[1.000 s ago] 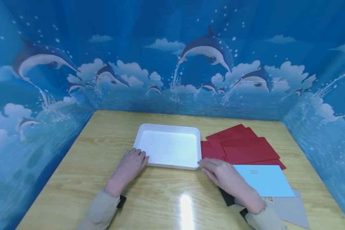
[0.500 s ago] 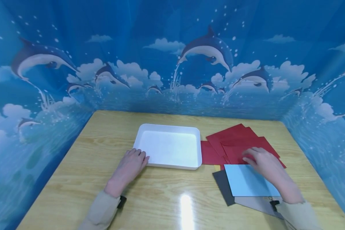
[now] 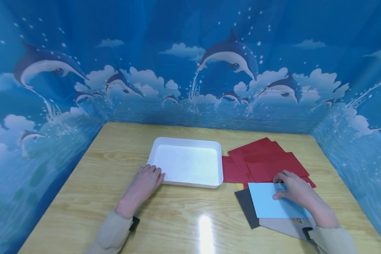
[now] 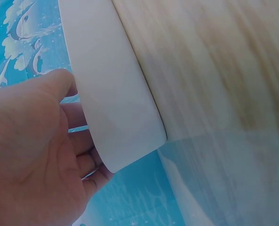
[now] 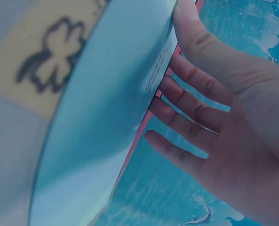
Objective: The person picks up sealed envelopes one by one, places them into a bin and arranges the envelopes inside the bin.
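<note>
At the near left corner of a shallow white tray (image 3: 190, 164), my left hand (image 3: 144, 183) has its fingers bent over the rim. In the left wrist view, those fingers pass behind the tray's pale outer wall (image 4: 106, 84). My right hand (image 3: 293, 188) is over a flat light blue rectangular piece of stationery (image 3: 266, 204) with small print. Its thumb lies over the blue face and its other fingers reach the far edge. The right wrist view shows the spread fingers (image 5: 191, 117) along that edge, fairly straight. The blue piece lies flat, partly hidden by the hand.
Several red envelopes (image 3: 273, 160) overlap behind the blue piece, right of the tray. A black flat piece (image 3: 249, 210) sticks out at its left. A grey piece (image 3: 284, 225) with a flower motif lies under its near side. A dolphin-print curtain (image 3: 190, 63) surrounds the wooden table (image 3: 171, 218).
My right hand has left the tray's near right corner, moved right over the red envelopes, then come nearer onto the blue piece's far edge. My left hand and the tray have not moved.
</note>
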The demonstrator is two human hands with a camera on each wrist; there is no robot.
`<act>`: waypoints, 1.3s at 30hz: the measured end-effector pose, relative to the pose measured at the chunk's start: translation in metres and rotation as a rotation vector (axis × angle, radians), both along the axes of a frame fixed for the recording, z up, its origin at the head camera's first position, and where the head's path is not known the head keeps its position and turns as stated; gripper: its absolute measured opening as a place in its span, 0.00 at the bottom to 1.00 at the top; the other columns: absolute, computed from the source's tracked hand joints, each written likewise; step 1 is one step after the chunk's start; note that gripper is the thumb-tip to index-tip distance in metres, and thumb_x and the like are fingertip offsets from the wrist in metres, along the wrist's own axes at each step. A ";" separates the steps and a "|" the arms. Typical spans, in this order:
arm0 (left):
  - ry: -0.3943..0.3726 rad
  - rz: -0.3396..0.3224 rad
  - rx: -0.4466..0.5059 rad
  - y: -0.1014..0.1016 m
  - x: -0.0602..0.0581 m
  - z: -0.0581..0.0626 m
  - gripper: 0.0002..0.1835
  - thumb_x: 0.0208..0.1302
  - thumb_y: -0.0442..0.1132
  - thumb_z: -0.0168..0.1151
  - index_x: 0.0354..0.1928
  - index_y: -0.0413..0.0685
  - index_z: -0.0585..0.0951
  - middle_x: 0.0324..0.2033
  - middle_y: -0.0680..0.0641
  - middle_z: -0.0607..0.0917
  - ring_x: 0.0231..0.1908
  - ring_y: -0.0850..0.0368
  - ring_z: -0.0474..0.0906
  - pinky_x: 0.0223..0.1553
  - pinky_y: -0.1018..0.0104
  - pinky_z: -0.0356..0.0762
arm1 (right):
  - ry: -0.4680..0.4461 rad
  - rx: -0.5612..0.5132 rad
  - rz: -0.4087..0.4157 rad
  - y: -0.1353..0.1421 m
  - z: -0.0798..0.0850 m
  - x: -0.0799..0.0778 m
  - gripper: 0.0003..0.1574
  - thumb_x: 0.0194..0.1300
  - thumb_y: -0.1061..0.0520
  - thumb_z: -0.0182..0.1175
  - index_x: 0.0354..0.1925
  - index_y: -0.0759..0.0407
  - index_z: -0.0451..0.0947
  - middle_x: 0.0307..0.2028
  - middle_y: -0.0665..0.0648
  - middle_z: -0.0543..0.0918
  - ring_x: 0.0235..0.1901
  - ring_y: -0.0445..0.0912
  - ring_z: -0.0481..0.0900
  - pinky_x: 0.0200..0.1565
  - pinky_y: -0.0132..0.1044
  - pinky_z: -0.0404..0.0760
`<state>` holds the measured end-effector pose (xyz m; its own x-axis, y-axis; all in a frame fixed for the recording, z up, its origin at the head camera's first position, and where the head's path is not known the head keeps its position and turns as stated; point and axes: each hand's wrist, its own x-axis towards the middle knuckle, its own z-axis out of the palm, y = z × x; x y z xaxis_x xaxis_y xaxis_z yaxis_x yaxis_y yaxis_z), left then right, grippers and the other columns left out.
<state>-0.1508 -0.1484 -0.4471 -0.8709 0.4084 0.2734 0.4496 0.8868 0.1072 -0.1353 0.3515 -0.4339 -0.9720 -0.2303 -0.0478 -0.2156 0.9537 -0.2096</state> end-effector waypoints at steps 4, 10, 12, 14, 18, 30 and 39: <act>0.010 -0.006 0.002 0.000 0.000 -0.001 0.14 0.73 0.43 0.60 0.29 0.44 0.78 0.23 0.49 0.74 0.29 0.52 0.69 0.39 0.52 0.75 | -0.042 -0.039 0.005 0.002 0.003 -0.004 0.37 0.36 0.43 0.85 0.40 0.58 0.78 0.36 0.55 0.77 0.38 0.49 0.75 0.34 0.44 0.82; 0.038 -0.019 0.005 0.000 0.001 -0.001 0.14 0.72 0.42 0.60 0.28 0.44 0.77 0.22 0.49 0.73 0.27 0.52 0.68 0.36 0.54 0.74 | -0.064 -0.130 -0.008 0.004 0.006 -0.008 0.34 0.45 0.44 0.82 0.41 0.57 0.75 0.36 0.53 0.80 0.36 0.46 0.77 0.34 0.40 0.80; 0.040 -0.017 0.004 0.000 0.000 -0.001 0.14 0.72 0.42 0.60 0.28 0.44 0.77 0.22 0.49 0.73 0.27 0.52 0.68 0.36 0.54 0.74 | -0.030 -0.150 0.000 0.004 0.005 -0.007 0.30 0.49 0.47 0.80 0.42 0.59 0.76 0.37 0.54 0.82 0.36 0.48 0.79 0.35 0.42 0.82; 0.039 -0.016 0.003 0.000 0.000 -0.001 0.14 0.73 0.42 0.60 0.28 0.44 0.77 0.22 0.49 0.73 0.27 0.52 0.68 0.37 0.54 0.74 | 0.019 -0.157 0.004 0.003 0.002 -0.006 0.24 0.54 0.52 0.78 0.44 0.59 0.78 0.38 0.55 0.83 0.37 0.49 0.81 0.37 0.44 0.84; 0.050 -0.017 0.005 0.000 0.001 0.000 0.14 0.72 0.42 0.61 0.28 0.44 0.78 0.22 0.49 0.73 0.27 0.52 0.68 0.37 0.54 0.74 | 0.139 -0.149 0.020 -0.003 -0.005 -0.004 0.15 0.59 0.59 0.73 0.44 0.61 0.81 0.37 0.55 0.83 0.37 0.50 0.81 0.41 0.49 0.84; 0.026 -0.005 0.015 0.002 0.001 0.002 0.14 0.73 0.41 0.60 0.27 0.45 0.76 0.22 0.50 0.73 0.27 0.52 0.67 0.37 0.54 0.73 | 0.317 -0.111 0.026 -0.022 0.001 -0.008 0.12 0.64 0.60 0.69 0.44 0.59 0.79 0.34 0.55 0.82 0.35 0.51 0.79 0.41 0.52 0.83; 0.030 -0.005 0.016 0.002 0.001 0.001 0.14 0.72 0.41 0.60 0.27 0.45 0.76 0.22 0.50 0.73 0.26 0.53 0.66 0.36 0.55 0.73 | 0.473 -0.094 0.044 -0.047 0.023 -0.023 0.18 0.58 0.59 0.74 0.44 0.61 0.77 0.34 0.58 0.81 0.35 0.52 0.77 0.40 0.51 0.79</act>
